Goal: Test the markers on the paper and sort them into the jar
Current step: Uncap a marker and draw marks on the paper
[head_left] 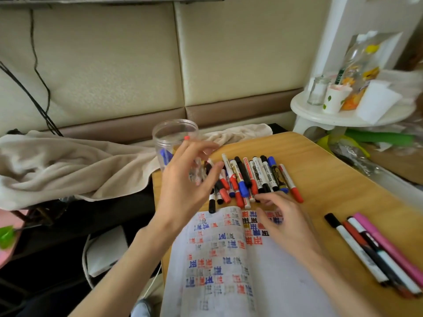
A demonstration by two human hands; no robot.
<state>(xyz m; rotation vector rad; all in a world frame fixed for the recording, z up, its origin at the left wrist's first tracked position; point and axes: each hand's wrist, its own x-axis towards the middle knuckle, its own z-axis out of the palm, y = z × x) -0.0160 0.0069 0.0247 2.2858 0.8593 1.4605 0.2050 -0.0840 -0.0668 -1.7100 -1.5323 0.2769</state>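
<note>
Paper (229, 259) full of little red, blue and black test marks lies closest, flat on the wooden table (332, 175), so markers can be tried right there. Far left, a soft blanket (68, 161) is bunched up. Next comes the clear jar (175, 143), standing with no lid so markers can drop in; one blue marker (166, 154) is already inside. The left hand (185, 179) is just in front of the jar, fingers spread and loose, gripping nothing I can see. The pile of markers (251, 177) lies just above the paper, waiting for a try, I think. The right hand (283, 220) rests on the paper's top edge, fingers loose and holding nothing, tips touching the pile as if choosing one. Four markers (377, 250) lie apart at the right, maybe kept out on purpose.
</note>
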